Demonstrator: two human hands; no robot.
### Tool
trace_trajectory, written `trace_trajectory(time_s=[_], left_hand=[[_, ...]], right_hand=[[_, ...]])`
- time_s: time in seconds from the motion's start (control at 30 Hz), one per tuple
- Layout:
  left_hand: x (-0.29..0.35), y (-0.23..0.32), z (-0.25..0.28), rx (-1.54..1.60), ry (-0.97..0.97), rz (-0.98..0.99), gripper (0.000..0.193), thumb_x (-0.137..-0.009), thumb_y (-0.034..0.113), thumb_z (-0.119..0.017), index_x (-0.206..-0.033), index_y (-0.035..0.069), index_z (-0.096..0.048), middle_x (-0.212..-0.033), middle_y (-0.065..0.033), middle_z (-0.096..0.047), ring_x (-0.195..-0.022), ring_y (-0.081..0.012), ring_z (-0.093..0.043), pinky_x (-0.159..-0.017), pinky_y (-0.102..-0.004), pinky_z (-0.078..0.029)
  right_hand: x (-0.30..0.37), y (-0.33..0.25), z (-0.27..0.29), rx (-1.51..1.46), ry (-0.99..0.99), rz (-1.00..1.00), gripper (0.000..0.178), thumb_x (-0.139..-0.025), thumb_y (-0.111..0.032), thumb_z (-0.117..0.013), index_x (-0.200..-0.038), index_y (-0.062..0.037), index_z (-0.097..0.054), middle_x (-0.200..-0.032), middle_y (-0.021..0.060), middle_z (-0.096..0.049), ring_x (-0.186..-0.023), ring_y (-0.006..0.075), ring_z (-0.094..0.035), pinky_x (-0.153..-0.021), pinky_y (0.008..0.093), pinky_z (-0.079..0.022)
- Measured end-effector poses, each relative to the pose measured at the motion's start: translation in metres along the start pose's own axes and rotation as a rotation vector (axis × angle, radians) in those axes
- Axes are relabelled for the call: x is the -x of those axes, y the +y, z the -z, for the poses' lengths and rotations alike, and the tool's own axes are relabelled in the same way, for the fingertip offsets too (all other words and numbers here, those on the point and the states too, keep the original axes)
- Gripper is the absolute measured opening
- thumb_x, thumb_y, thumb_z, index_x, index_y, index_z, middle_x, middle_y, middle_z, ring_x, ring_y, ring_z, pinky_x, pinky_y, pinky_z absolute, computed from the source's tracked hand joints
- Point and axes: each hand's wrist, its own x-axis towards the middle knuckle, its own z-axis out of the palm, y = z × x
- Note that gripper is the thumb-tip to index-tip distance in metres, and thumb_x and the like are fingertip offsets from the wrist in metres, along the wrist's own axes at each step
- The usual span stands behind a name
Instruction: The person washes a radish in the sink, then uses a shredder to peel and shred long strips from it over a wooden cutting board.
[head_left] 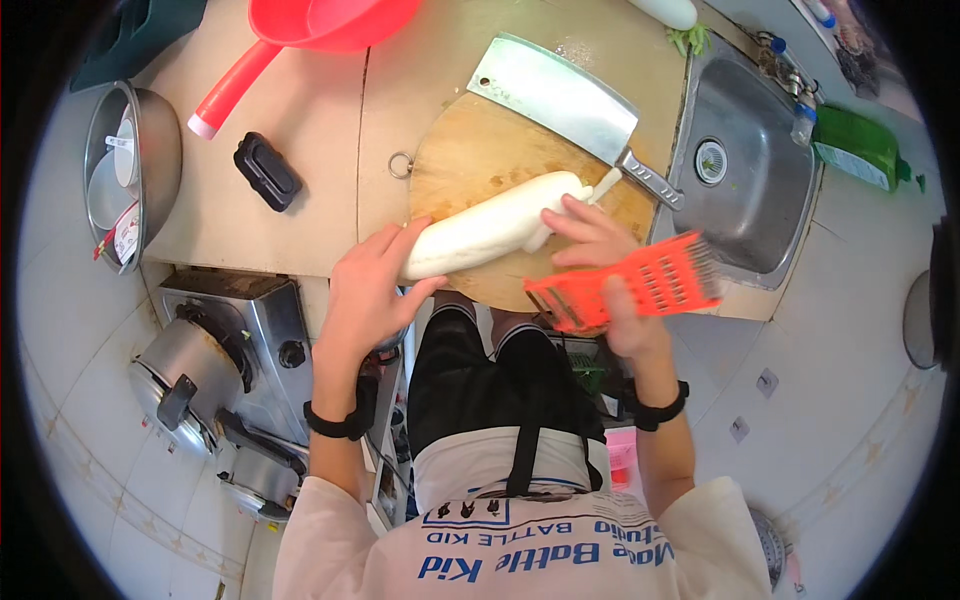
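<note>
A rectangular steel sink (738, 222), a silver metal stove (277, 335) and a broad steel cleaver (556, 97) partly on a round wooden board (462, 145) marked a kitchen.

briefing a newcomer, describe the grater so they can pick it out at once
Find the steel sink, then the round wooden board to its left. At the board's near right edge, the right hand holds the grater. It is flat, orange-red and slotted, unlike the smooth white vegetable and the steel cleaver nearby.

Seemingly narrow gap, vegetable (485, 225) to grater (665, 282)
</note>
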Motion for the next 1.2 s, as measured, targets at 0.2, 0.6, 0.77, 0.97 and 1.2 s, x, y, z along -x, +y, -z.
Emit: trace_trajectory(time_s=[0.2,0.6,0.77,0.97,1.2], left_hand=[[-0.001,0.000,0.004,0.035,-0.071,0.051,0.062,-0.076,0.024,-0.081,-0.131,0.007,-0.058,-0.102,-0.0146,-0.065,-0.090,-0.0347,-0.064,-0.079,-0.0377,-0.051],[0.000,0.002,-0.003,0.019,-0.017,0.069,0.061,-0.077,0.032,-0.080,-0.130,0.008,-0.059,-0.102,-0.0118,-0.066,-0.085,-0.0317,-0.067,-0.075,-0.0375,-0.053],[0.002,0.001,-0.002,-0.010,-0.018,0.086,0.061,-0.077,0.036,-0.079,-0.128,0.010,-0.060,-0.100,-0.0099,-0.066,-0.079,-0.0310,-0.067,-0.070,-0.0375,-0.054],[0.001,-0.003,-0.006,0.065,0.035,0.081,0.061,-0.073,0.029,-0.080,-0.127,0.011,-0.060,-0.099,-0.0095,-0.065,-0.079,-0.0321,-0.067,-0.070,-0.0385,-0.054],[0.002,-0.004,-0.005,0.069,0.024,0.084,0.058,-0.072,0.028,-0.081,-0.125,0.012,-0.062,-0.094,-0.0097,-0.064,-0.078,-0.0319,-0.066,-0.068,-0.0388,-0.053]], right_hand=[[0.043,0.036,-0.018,-0.120,0.293,-0.126,0.047,-0.103,-0.036,-0.036,-0.113,0.0000,-0.063,-0.138,0.0210,-0.057,-0.138,0.0378,-0.043,-0.114,0.0492,-0.031],[0.012,-0.014,-0.030,-0.359,0.593,-0.284,0.032,-0.103,-0.028,-0.045,-0.105,-0.0003,-0.062,-0.102,0.0087,-0.063,-0.097,0.0169,-0.061,-0.085,0.0340,-0.049],[-0.046,-0.027,-0.073,-0.391,0.381,-0.345,0.015,-0.094,-0.010,-0.064,-0.106,-0.0009,-0.063,-0.097,0.0055,-0.066,-0.088,0.0124,-0.063,-0.077,0.0286,-0.051],[-0.055,-0.018,-0.097,-0.289,0.238,-0.325,0.015,-0.092,-0.010,-0.066,-0.104,-0.0020,-0.065,-0.092,0.0043,-0.067,-0.082,0.0117,-0.063,-0.072,0.0275,-0.051],[-0.056,-0.022,-0.089,-0.211,0.228,-0.341,0.015,-0.091,-0.011,-0.067,-0.104,-0.0031,-0.065,-0.093,0.0057,-0.066,-0.081,0.0142,-0.063,-0.073,0.0289,-0.051]])
